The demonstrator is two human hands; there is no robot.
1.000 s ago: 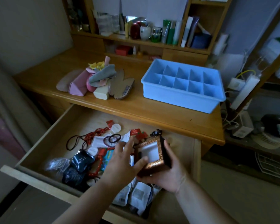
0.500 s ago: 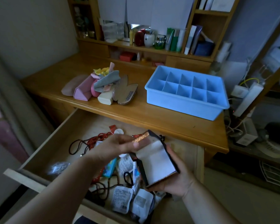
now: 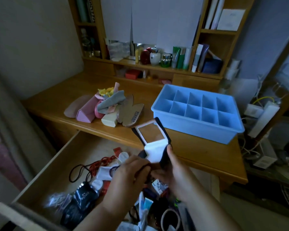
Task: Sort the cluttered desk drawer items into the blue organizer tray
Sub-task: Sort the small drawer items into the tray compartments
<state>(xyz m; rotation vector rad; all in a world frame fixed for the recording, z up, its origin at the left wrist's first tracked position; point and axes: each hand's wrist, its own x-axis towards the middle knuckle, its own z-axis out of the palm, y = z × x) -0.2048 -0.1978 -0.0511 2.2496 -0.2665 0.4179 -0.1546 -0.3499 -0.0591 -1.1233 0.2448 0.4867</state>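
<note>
Small hinged box (image 3: 153, 139), lid open, held above the drawer (image 3: 83, 152). Right hand (image 3: 173, 170) grips its base; left hand (image 3: 130, 174) pinches a dark cord (image 3: 146, 169) beside it. Blue organizer tray (image 3: 197, 124) on table (image 3: 198, 152), compartments vacant. Recommend closing lid before transfer.

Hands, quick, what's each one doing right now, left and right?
Left hand: curled around a dark cord over the drawer.
Right hand: gripping the small open box.
</note>
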